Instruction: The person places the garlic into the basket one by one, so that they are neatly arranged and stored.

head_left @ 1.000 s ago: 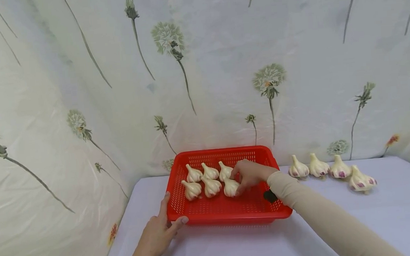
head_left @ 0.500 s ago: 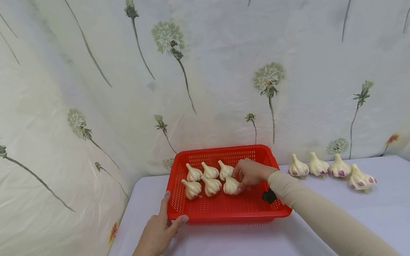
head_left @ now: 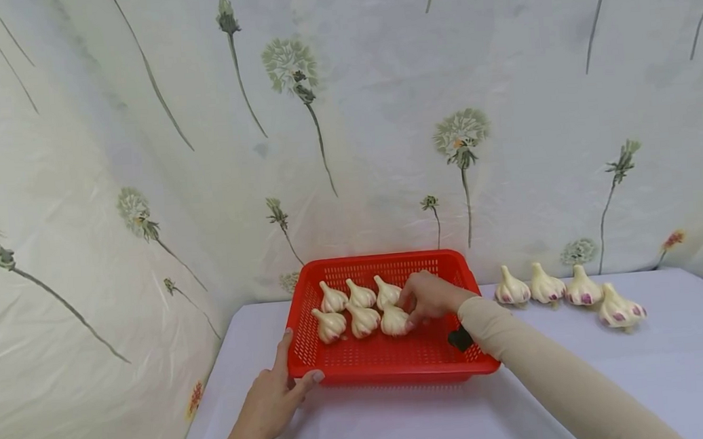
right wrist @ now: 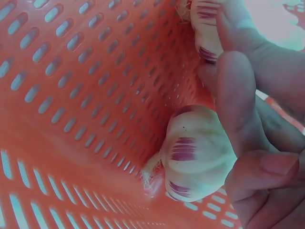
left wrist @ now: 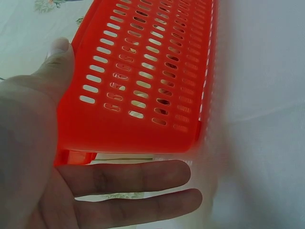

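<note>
A red basket (head_left: pixel 393 373) holds several whitish garlic bulbs in two rows. My right hand (head_left: pixel 430 295) reaches in over its right side and pinches the front-right garlic bulb (head_left: pixel 394 320). In the right wrist view that garlic bulb (right wrist: pixel 206 28) is under my thumb, while another purple-marked garlic bulb (right wrist: pixel 198 152) sits beside my fingers. My left hand (head_left: pixel 269 399) rests against the basket's near left corner, thumb along the front rim and index finger along the left side. Two straight fingers (left wrist: pixel 133 177) extend past the perforated wall in the left wrist view.
Several more garlic bulbs (head_left: pixel 583 290) stand in a row on the white-covered table (head_left: pixel 680 360), right of the basket. A pale curtain (head_left: pixel 380 108) with dandelion prints hangs behind the table and along its left.
The front-right garlic bulb has shifted slightly left in the basket, with my right hand on it. My left hand and the basket stay put.
</note>
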`<state>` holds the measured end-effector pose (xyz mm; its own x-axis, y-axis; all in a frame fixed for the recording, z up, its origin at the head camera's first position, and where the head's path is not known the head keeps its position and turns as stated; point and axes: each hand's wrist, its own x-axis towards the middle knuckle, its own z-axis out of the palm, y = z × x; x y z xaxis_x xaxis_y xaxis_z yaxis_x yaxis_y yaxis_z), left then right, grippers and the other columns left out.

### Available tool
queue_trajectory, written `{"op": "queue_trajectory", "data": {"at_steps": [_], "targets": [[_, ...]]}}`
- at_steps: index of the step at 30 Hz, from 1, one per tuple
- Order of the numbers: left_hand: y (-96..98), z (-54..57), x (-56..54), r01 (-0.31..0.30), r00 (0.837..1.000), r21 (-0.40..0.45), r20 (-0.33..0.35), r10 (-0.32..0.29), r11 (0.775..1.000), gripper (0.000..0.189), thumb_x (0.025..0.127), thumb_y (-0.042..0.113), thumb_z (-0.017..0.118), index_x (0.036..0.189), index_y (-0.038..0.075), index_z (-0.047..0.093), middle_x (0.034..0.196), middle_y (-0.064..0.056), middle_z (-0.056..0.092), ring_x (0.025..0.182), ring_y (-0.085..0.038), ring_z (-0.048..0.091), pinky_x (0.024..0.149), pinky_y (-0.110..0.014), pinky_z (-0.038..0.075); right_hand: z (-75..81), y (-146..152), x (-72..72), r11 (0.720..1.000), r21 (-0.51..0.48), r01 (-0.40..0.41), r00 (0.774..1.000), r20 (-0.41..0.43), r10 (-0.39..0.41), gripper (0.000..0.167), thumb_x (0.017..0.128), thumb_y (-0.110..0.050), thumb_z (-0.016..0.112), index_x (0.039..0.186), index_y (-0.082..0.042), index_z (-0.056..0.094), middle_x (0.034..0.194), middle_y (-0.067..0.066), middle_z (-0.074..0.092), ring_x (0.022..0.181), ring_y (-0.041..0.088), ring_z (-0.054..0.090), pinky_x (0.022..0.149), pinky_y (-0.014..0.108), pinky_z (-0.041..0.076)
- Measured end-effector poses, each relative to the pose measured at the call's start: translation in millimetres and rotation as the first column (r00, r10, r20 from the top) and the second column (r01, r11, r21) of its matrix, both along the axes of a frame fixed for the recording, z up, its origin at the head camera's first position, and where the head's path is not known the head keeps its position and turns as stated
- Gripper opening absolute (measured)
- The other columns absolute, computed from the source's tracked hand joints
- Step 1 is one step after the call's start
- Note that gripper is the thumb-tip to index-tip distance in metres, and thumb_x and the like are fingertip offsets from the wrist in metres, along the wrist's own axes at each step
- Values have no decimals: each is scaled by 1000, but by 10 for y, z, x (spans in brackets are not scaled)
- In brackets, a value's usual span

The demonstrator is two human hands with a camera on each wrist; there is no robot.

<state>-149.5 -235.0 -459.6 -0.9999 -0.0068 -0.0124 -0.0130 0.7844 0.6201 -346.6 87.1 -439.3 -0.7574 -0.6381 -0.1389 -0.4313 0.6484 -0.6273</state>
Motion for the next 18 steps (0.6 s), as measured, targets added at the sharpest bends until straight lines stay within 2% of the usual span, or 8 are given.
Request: {"op": "queue_trajectory", "data": {"at_steps": [6,18], "targets": [[2,-13,3,-3,1000,-3,-2,3,1000,98,97,61,68,169,14,21,68,7,64,63,-9,59,62,-31,46,-26,15,-24,1000,0,-13,999,-40,13,17,85,-9,89,102,-9,86,89,4,81,70,13,72,65,31,62],[0,-18,-6,1,1000,-12,-5,-2,1000,99,96,63,67,169,15,21,66,8,63,62,-9,58,62,-31,45,-19,17,-19,1000,-23,0,1000,-27,0,19,86,-6,87,105,-9,85,90,4,81,69,13,71,65,31,62]]}}
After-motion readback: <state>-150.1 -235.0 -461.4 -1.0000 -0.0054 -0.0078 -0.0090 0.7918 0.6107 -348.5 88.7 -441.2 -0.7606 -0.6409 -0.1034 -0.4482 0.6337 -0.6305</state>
